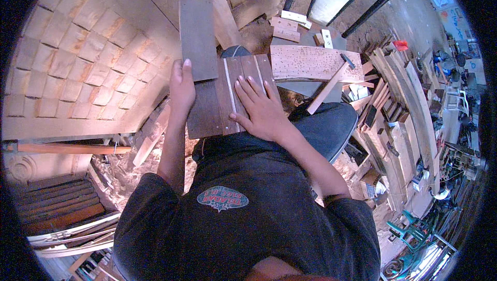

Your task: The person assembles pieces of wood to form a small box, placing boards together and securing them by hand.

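A flat panel of dark wood strips with thin pale stripes (222, 97) rests across my lap. My right hand (261, 107) lies on its face, fingers stretched out and somewhat apart. A narrow dark grey board (198, 42) reaches past the panel's far left end and overlaps it. Along the left edge of these pieces my left hand (183, 87) is closed, its thumb against the grey board; the other fingers are mostly hidden. Whether that hand also grips the panel cannot be seen.
Right of my knees, a hammer (331, 84) lies across a plank dotted with small holes (305, 63). Small wood blocks (286, 28) sit beyond it. Long timber boards (409, 105) are piled at the right. A wall of square wooden tiles (77, 48) stands at the left.
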A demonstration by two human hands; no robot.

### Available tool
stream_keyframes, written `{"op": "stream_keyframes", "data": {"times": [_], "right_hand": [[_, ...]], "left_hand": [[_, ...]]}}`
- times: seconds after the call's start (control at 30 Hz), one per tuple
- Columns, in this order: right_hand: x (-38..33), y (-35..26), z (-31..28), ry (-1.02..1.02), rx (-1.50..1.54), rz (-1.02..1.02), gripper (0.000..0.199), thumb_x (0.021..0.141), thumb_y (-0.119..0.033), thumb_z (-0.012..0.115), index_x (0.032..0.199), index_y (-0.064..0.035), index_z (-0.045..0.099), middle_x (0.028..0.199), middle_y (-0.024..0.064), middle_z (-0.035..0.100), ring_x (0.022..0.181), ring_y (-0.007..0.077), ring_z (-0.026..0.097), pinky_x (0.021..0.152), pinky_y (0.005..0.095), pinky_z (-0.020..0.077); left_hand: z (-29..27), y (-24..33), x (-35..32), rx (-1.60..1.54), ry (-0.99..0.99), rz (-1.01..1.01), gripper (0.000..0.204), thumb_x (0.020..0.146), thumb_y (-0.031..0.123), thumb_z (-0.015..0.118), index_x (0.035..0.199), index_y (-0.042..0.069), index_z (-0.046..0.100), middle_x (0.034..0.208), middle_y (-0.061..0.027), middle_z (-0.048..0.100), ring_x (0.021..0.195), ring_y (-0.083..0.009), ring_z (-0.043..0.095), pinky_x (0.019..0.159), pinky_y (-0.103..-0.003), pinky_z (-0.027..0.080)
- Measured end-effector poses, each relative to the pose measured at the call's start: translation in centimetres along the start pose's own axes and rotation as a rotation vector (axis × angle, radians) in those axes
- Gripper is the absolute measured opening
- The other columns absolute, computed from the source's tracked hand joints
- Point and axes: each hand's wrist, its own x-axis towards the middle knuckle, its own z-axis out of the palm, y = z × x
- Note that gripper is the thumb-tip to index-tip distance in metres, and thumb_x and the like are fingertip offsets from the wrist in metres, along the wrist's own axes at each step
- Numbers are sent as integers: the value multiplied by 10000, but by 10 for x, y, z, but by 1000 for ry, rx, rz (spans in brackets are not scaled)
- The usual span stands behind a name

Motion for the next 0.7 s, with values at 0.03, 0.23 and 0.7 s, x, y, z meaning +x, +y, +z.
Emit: {"op": "stream_keyframes", "data": {"times": [0.03,0.23,0.7], "right_hand": [[2,-1,-7,-127,-5,37,742,951,-509,462,1478,-6,322,1553,181,289,1448,336,251,1175,506,159],[21,6,-33,162,-6,-4,819,935,-561,454,1474,34,294,1548,224,271,1453,356,229,1179,513,155],[30,13,-18,26,62,-36,811,930,-543,476,1496,3,276,1557,199,273,1461,337,219,1176,490,173]], "left_hand": [[-1,0,0,1,3,-6,326,1037,292,422,1051,-17,525,941,-166,621,920,-204,580,871,-354,443],[-3,6,-2,-35,-31,-12,323,1040,296,419,1060,-6,532,958,-158,619,941,-185,569,884,-340,437],[-3,11,1,23,-38,4,355,1039,311,421,1047,-30,517,921,-129,591,898,-159,538,866,-346,433]]}}
